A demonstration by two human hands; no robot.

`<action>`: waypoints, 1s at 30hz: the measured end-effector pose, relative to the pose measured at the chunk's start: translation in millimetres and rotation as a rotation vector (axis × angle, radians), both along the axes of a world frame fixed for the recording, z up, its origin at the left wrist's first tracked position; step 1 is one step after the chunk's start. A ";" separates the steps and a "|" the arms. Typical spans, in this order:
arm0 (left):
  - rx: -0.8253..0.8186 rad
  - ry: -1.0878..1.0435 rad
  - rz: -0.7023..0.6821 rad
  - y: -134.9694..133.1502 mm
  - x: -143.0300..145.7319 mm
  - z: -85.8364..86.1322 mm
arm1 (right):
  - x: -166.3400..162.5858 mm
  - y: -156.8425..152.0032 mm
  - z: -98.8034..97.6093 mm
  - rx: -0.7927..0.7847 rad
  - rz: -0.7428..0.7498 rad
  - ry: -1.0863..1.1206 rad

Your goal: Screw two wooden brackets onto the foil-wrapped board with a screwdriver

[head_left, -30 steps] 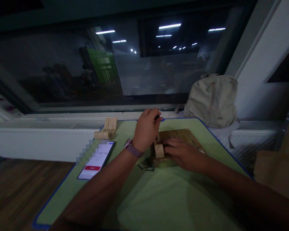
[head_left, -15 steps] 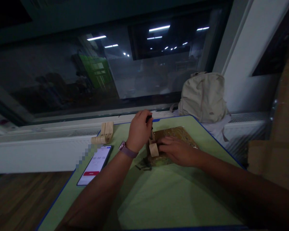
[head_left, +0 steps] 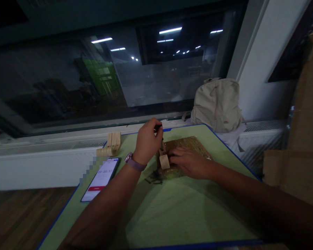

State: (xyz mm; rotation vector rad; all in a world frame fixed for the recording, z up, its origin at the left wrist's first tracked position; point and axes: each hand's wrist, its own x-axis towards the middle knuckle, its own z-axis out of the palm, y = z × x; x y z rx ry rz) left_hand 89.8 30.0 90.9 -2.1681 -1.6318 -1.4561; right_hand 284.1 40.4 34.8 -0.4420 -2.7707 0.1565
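My left hand (head_left: 147, 141), a watch on its wrist, is closed around the dark handle of a screwdriver (head_left: 162, 143). The tool stands upright, its lower end down at a small wooden piece (head_left: 164, 162); the exact contact point is too dim to see. My right hand (head_left: 190, 163) grips that wooden piece from the right with its fingertips. Beneath both lies a flat brown pad wrapped in shiny tape (head_left: 194, 143). A small heap of dark screws (head_left: 155, 177) rests by the pad's near left corner.
Several wooden pieces (head_left: 113, 143) sit at the table's far left corner. A phone (head_left: 100, 180) showing a timer lies near the left edge of the green table (head_left: 167, 215). Behind stand a beige backpack (head_left: 216, 104) and a window; cardboard (head_left: 302, 139) is at the right.
Both hands keep their grip on the screwdriver and the wooden piece. The whole view has shifted slightly, and the phone's timer has moved on by one second.
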 end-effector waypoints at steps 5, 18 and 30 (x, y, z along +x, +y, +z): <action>0.038 -0.003 0.015 1.5 -1.9 0.1 | -0.5 1.7 -2.6 -0.008 0.013 0.022; 0.062 0.060 0.000 2.3 -0.6 -2.3 | -0.7 2.2 -3.8 -0.010 0.014 0.024; -0.010 -0.029 -0.079 7.3 -11.0 -1.7 | -0.8 0.7 -1.1 0.013 -0.002 0.015</action>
